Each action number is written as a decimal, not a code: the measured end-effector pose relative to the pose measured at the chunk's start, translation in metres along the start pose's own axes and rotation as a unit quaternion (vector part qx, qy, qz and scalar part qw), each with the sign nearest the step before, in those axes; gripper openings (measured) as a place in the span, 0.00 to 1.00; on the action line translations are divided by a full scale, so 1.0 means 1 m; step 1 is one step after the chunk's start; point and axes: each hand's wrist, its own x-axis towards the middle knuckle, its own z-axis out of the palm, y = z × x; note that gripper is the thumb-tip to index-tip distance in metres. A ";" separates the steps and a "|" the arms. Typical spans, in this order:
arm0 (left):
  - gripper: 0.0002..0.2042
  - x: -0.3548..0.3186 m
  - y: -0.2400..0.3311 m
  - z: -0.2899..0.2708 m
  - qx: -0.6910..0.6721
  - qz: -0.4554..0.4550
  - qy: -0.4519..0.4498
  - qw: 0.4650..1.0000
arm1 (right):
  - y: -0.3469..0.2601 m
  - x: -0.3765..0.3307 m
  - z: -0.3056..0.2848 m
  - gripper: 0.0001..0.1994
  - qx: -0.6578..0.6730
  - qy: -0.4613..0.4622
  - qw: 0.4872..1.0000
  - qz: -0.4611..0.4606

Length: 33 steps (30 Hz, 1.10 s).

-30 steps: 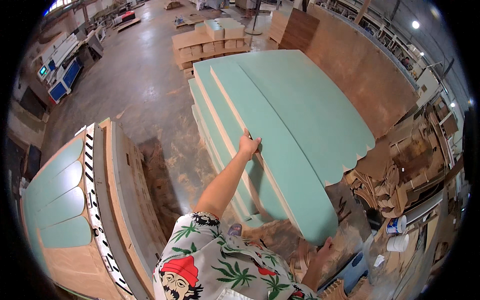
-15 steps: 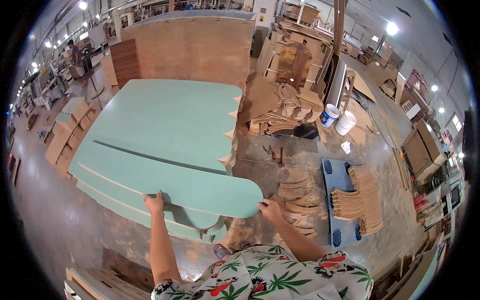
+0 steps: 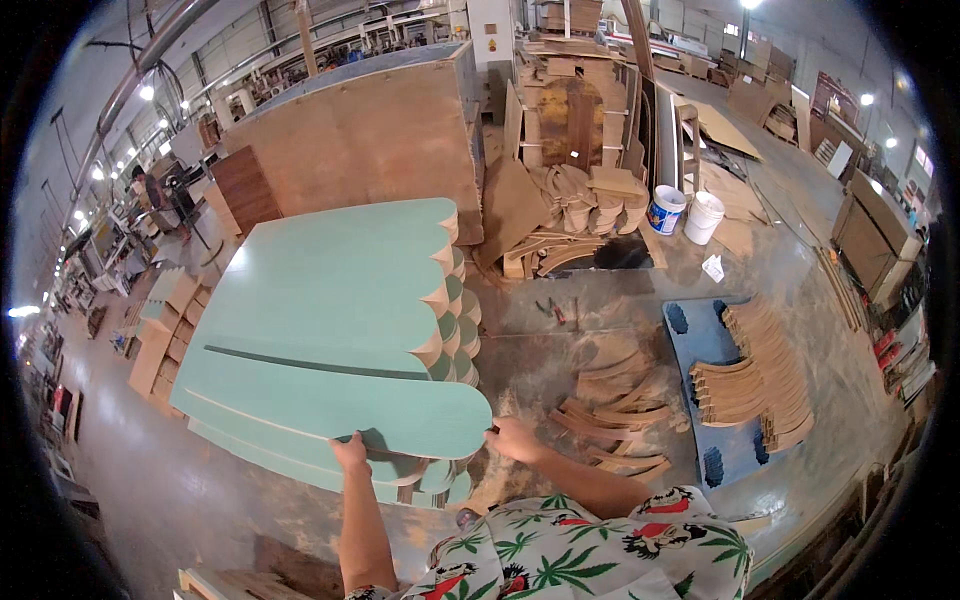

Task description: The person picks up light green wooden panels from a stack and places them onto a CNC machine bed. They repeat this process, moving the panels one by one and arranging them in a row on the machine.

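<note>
**Green panel [image 3: 335, 405]: Gripped at Two Points**

The panel lies over the green board stack [image 3: 330, 275]. From my remote station, I see the left hand [image 3: 350, 454] grasping its near edge, the right hand [image 3: 514, 440] its rounded end. Curved offcuts [image 3: 620, 415] litter the dusty floor [image 3: 515, 325]; a brown wall [image 3: 370, 145] stands behind.

Left grip [image 3: 349, 456], right grip [image 3: 513, 440] both curled; right forearm [image 3: 588, 479] slanting inward.
</note>
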 end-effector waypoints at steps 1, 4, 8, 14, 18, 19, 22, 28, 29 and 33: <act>0.34 -0.006 -0.009 0.000 -0.006 0.013 0.007 1.000 | -0.010 -0.003 -0.006 0.16 -0.006 -0.013 1.000 -0.020; 0.29 -0.053 0.005 0.032 -0.024 -0.015 -0.015 0.999 | 0.003 0.001 -0.009 0.17 -0.020 -0.006 0.997 -0.073; 0.28 -0.126 0.032 0.064 -0.131 -0.122 -0.083 0.980 | 0.012 0.004 -0.011 0.18 -0.034 -0.008 0.993 -0.111; 0.24 -0.179 0.002 0.084 -0.242 -0.178 -0.099 0.949 | -0.005 -0.006 -0.015 0.23 -0.056 -0.044 0.989 -0.126; 0.26 -0.204 0.008 0.103 -0.261 -0.202 -0.115 0.937 | 0.007 0.008 -0.001 0.26 -0.105 -0.065 0.991 -0.056; 0.25 -0.203 0.004 0.099 -0.276 -0.201 -0.113 0.933 | -0.003 0.006 -0.005 0.27 -0.111 -0.080 0.989 -0.064; 0.25 -0.197 -0.013 0.079 -0.326 -0.221 -0.172 0.903 | -0.003 0.008 -0.002 0.24 -0.055 -0.072 0.993 -0.072; 0.27 -0.246 -0.022 -0.034 -0.347 -0.155 -0.163 0.910 | 0.049 -0.005 0.084 0.18 0.208 -0.032 0.974 0.079; 0.27 -0.253 -0.035 -0.065 -0.350 -0.150 -0.127 0.916 | 0.046 -0.027 0.097 0.17 0.273 -0.052 0.949 0.148; 0.32 -0.301 -0.062 -0.197 -0.398 -0.125 -0.027 0.908 | 0.038 -0.098 0.165 0.11 0.172 -0.225 0.942 0.178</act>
